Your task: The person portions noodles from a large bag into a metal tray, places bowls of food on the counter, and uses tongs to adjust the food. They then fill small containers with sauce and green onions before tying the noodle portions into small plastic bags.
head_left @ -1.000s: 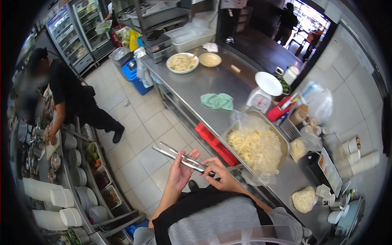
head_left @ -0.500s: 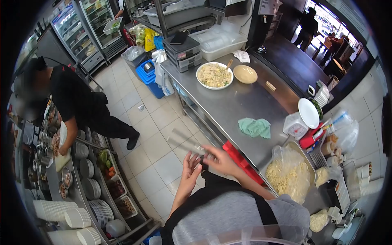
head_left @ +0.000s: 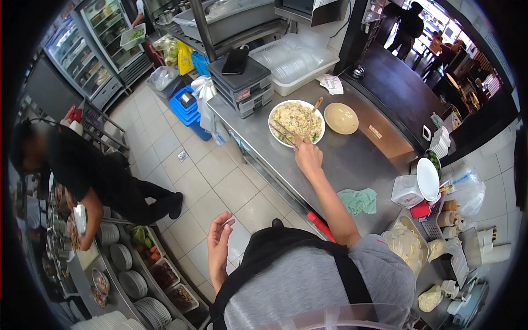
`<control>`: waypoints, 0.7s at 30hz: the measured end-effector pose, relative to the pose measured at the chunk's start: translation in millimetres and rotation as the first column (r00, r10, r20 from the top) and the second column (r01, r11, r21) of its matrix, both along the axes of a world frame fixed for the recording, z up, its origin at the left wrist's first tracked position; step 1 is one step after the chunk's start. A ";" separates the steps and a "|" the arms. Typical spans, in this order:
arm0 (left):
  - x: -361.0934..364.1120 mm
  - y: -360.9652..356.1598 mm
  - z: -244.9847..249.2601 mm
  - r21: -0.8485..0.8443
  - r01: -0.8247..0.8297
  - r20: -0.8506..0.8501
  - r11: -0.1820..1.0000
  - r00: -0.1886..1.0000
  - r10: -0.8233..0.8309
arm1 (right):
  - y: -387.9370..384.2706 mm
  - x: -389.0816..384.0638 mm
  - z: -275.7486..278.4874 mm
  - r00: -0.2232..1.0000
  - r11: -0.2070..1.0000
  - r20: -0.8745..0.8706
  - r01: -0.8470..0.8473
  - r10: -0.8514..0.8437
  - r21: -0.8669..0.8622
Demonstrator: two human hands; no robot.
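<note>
My right hand point(head_left: 309, 158) reaches over the steel counter, fingers closed round metal tongs point(head_left: 284, 131). The tongs' tips touch the fried rice point(head_left: 292, 116), which is dotted with green bits and heaped in a white bowl point(head_left: 273, 135). A brown-handled utensil point(head_left: 318, 103) leans in that bowl. To its right lies a shallow beige bowl point(head_left: 341, 118). My left hand point(head_left: 220, 242) hangs above the tiled floor near my apron, fingers loosely bent and thumb apart, with nothing clearly seen in it.
A green cloth point(head_left: 357, 202) lies on the steel counter point(head_left: 335, 170), near a white scale point(head_left: 407, 191). Drawers point(head_left: 240, 82) and a tub of plastic lids point(head_left: 297, 58) stand behind. Left, a person in black point(head_left: 82, 165) works at another counter holding stacked plates point(head_left: 132, 283).
My right hand has moved from beside my left hand out to the white bowl, bringing the tongs to the rice. My left hand has drawn back left. The view has shifted.
</note>
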State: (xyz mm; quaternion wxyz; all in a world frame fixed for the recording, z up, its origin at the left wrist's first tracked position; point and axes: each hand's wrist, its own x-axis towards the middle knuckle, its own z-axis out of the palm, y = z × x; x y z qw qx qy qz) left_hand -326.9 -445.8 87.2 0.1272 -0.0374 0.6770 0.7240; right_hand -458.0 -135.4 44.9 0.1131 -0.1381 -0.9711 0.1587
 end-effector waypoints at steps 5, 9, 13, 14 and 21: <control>-36.4 -4.0 0.2 0.029 0.123 0.053 0.992 0.991 -0.124 | 5.5 -4.3 6.9 0.997 0.997 -0.017 0.076 -0.076 0.001; -70.1 -8.0 14.4 0.099 0.252 0.026 0.963 0.966 -0.256 | 18.3 3.3 20.5 0.991 0.991 0.035 0.134 -0.133 -0.018; -90.2 -18.1 17.9 0.013 0.291 -0.075 0.957 0.954 -0.289 | 23.9 0.5 53.5 0.983 0.986 0.099 0.159 -0.154 -0.043; -93.7 -19.8 15.7 0.014 0.288 -0.066 0.957 0.956 -0.287 | 26.7 -4.7 49.7 0.984 0.985 0.063 0.171 -0.169 -0.036; -101.5 -6.0 14.9 0.089 0.370 -0.087 0.925 0.928 -0.363 | 57.5 -19.8 21.8 0.931 0.927 0.148 0.351 -0.332 -0.129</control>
